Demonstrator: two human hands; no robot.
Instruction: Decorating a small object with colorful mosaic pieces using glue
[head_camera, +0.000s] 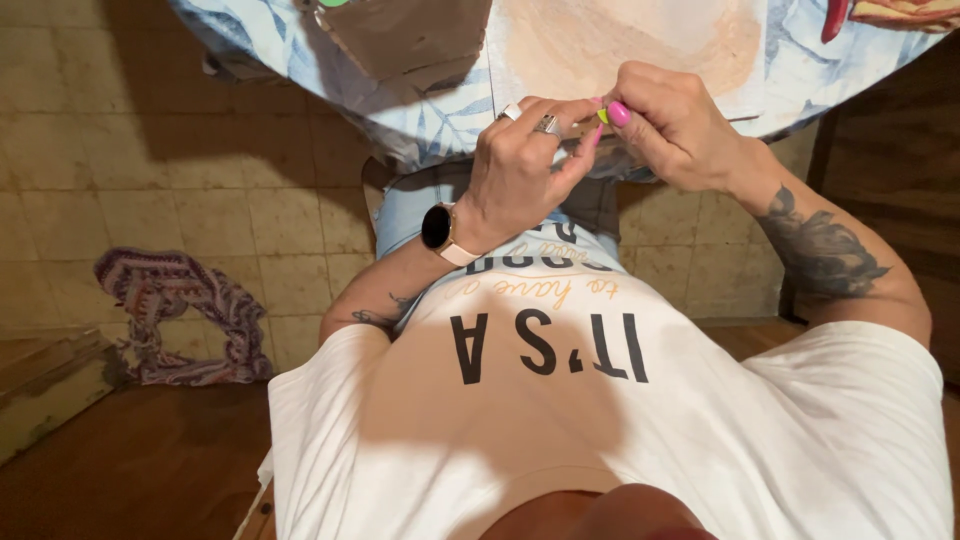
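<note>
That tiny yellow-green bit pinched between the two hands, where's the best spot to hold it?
Probably its two sides, from above with fingertips: the small yellow-green piece is mostly hidden between the left hand and right hand at the edge of the leaf-patterned tablecloth, so only a fine pinch fits.

Small yellow-green piece (603, 116) between fingertips.

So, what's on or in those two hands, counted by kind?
Rings, left hand: 2
Watch, left wrist: 1
Small yellow-green thing, pinched in right hand: 1
Total: 4
</note>
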